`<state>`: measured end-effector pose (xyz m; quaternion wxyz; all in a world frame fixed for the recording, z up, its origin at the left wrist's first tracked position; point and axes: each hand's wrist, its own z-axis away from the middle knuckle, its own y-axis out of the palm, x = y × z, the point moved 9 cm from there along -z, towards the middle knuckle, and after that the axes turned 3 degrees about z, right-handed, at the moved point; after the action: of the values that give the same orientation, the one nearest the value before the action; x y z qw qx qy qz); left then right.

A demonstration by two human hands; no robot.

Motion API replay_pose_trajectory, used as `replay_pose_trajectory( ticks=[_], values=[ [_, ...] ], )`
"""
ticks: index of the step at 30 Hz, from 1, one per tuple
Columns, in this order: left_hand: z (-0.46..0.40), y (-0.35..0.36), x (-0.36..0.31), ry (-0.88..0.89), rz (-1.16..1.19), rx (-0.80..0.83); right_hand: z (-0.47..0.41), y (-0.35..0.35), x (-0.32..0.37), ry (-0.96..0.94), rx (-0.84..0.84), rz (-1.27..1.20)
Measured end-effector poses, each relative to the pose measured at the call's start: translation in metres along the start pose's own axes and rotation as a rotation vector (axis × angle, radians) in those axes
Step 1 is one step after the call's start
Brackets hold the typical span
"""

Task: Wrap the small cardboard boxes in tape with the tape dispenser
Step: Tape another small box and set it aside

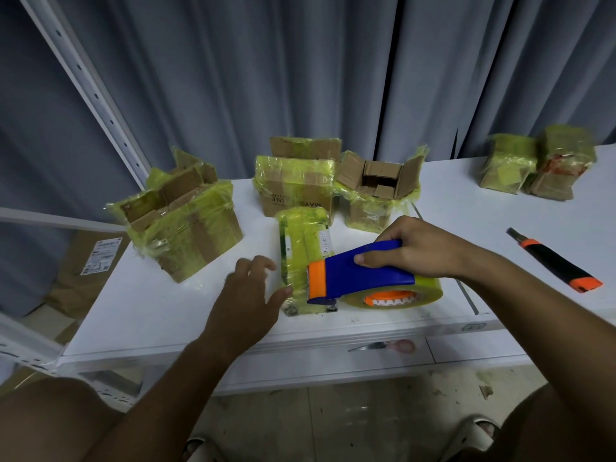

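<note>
A small long box [301,251] wrapped in yellow-green tape lies on the white table [160,305] in front of me. My right hand [420,248] grips the blue and orange tape dispenser [360,271], whose orange blade end sits against the box's near right side. The yellowish tape roll [400,295] rests on the table. My left hand [248,288] hovers just left of the box with fingers spread and relaxed, thumb close to the box's near end, holding nothing.
Three larger taped cardboard boxes stand behind: one at left [186,221], one in the middle [296,181], one with open flaps [376,191]. Two more taped boxes [536,165] sit far right. A black and orange utility knife [556,261] lies at right. Scissors [386,345] lie below the table edge.
</note>
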<state>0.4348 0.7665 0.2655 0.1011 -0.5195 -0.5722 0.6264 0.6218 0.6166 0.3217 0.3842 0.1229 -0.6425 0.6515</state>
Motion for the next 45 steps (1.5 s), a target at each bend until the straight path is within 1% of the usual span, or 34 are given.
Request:
replay_pose_trajectory(
  ticks=[1, 3, 4, 5, 9, 12, 16, 20, 25, 28, 31, 34, 37, 39, 41, 43, 45],
  values=[
    [0.000, -0.003, -0.014, 0.139, -0.020, -0.051, 0.000, 0.000, 0.000, 0.001, -0.003, 0.002],
    [0.005, 0.002, -0.034, 0.378, -0.069, -0.077, 0.000, 0.000, -0.002, 0.006, -0.007, 0.000],
    [0.007, 0.008, -0.036, 0.451, -0.073, -0.082, 0.000, 0.000, -0.004, 0.011, -0.008, -0.003],
    [0.009, 0.012, -0.035, 0.484, -0.060, -0.095, 0.001, 0.000, -0.006, 0.016, -0.011, -0.008],
    [0.013, 0.018, -0.020, 0.506, 0.044, -0.179, 0.001, 0.001, -0.007, 0.021, -0.010, -0.024],
    [0.014, 0.022, -0.019, 0.545, 0.013, -0.196, 0.001, 0.002, -0.008, 0.016, -0.013, -0.033],
    [0.009, 0.024, -0.012, 0.517, 0.067, -0.155, 0.002, 0.004, -0.009, 0.008, -0.015, -0.036],
    [0.002, 0.022, -0.009, 0.507, 0.062, -0.127, 0.005, 0.005, -0.009, 0.000, 0.002, -0.047],
    [-0.001, 0.016, -0.014, 0.547, 0.016, -0.150, 0.017, -0.005, -0.011, -0.002, 0.026, -0.026],
    [-0.001, 0.012, -0.016, 0.543, 0.040, -0.198, 0.026, -0.019, -0.022, 0.034, -0.001, -0.035],
    [0.000, 0.012, -0.015, 0.512, 0.057, -0.238, 0.028, -0.018, -0.027, 0.048, -0.044, -0.023],
    [-0.001, 0.012, -0.018, 0.482, 0.008, -0.245, 0.027, -0.016, -0.027, 0.049, -0.097, -0.005],
    [-0.004, 0.012, -0.031, 0.460, -0.098, -0.210, 0.028, -0.017, -0.028, 0.054, -0.112, 0.002],
    [-0.004, 0.019, -0.043, 0.480, -0.140, -0.164, 0.028, -0.017, -0.027, 0.053, -0.117, 0.011],
    [-0.005, 0.034, -0.050, 0.517, -0.134, -0.097, 0.027, -0.016, -0.027, 0.044, -0.121, 0.021],
    [-0.009, 0.051, -0.049, 0.519, -0.123, -0.021, 0.025, -0.016, -0.027, 0.043, -0.121, 0.022],
    [-0.011, 0.061, -0.044, 0.515, -0.137, -0.006, 0.024, -0.015, -0.029, 0.047, -0.115, 0.020]
  ],
)
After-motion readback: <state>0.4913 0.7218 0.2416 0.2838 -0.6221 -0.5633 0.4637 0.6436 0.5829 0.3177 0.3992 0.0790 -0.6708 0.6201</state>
